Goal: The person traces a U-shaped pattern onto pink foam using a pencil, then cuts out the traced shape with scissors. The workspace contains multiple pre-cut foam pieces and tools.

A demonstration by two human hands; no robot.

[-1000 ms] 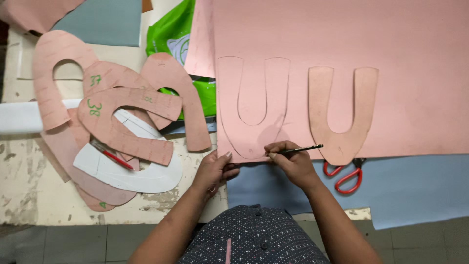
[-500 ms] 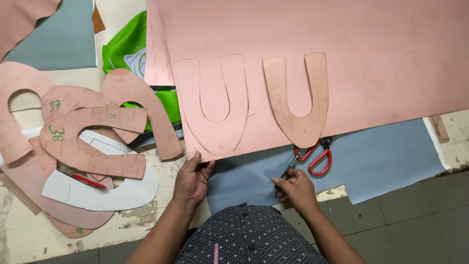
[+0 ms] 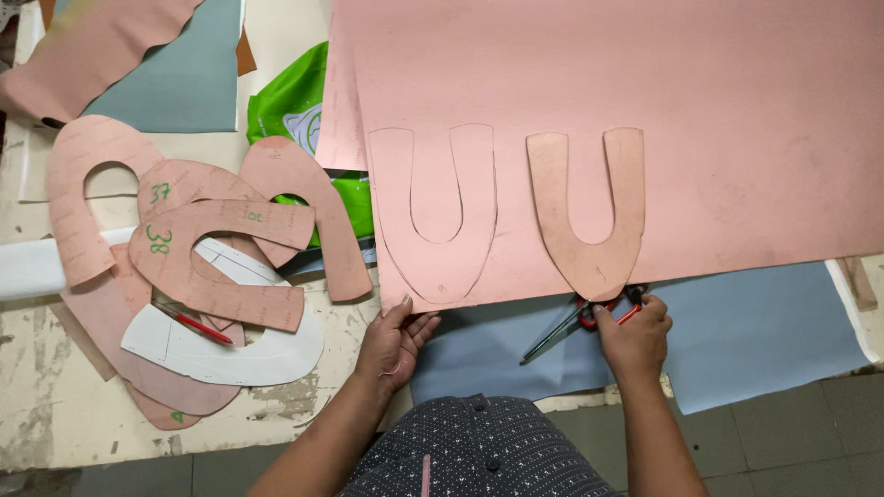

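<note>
A large pink sheet (image 3: 700,110) covers the table's right half. A U shape is traced on it in pen (image 3: 433,267), and a pink U-shaped template (image 3: 589,248) lies beside the tracing. My left hand (image 3: 394,342) rests with spread fingers, its fingertips touching the sheet's lower edge just under the traced U. My right hand (image 3: 635,339) is closed on red-handled scissors (image 3: 552,336) below the template's curved end. Their blades point left over a blue-grey sheet (image 3: 764,340).
A pile of pink U-shaped templates (image 3: 212,267) lies at the left over a white one (image 3: 239,354), with a red pen (image 3: 198,324) on it. A green plastic bag (image 3: 290,101) sits behind them. The worn table's edge (image 3: 92,442) runs along the bottom.
My right hand stopped tracing on the pink sheet, dropped to the scissors below its edge and took hold of them. My left hand stayed at the sheet's lower edge.
</note>
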